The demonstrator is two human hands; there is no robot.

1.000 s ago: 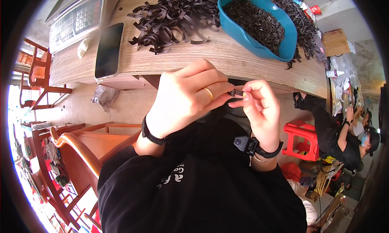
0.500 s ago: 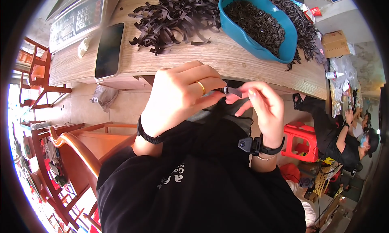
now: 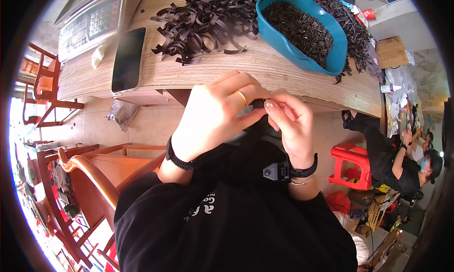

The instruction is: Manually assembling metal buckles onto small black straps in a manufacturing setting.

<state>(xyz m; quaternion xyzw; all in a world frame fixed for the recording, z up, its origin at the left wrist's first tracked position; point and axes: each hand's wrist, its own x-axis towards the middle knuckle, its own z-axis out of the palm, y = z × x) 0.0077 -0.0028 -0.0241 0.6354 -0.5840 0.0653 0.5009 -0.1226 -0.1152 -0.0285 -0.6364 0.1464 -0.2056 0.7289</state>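
In front of the table edge my left hand (image 3: 220,106), with a gold ring, is closed at the fingertips. My right hand (image 3: 294,123) meets it there, its thumb and fingers pinched together. Between the fingertips a bit of dark strip (image 3: 258,103) shows; most of it is hidden, as is the small black piece with it. On the table beyond lies a loose heap of dark flat strips (image 3: 208,24). Right of that, a teal scoop-shaped tub (image 3: 283,47) holds many tiny dark pieces (image 3: 300,31).
Another dark pile (image 3: 352,35) lies beyond the tub. A phone (image 3: 128,59), crumpled tissue (image 3: 98,56) and a scale with keypad (image 3: 92,24) sit at left. A wooden chair (image 3: 90,172) stands left, a red stool (image 3: 351,165) right. Another person (image 3: 402,170) sits at far right.
My right hand has moved left against my left hand, and its fingers have closed in. The strip and black piece, visible between the hands before, are now mostly covered.
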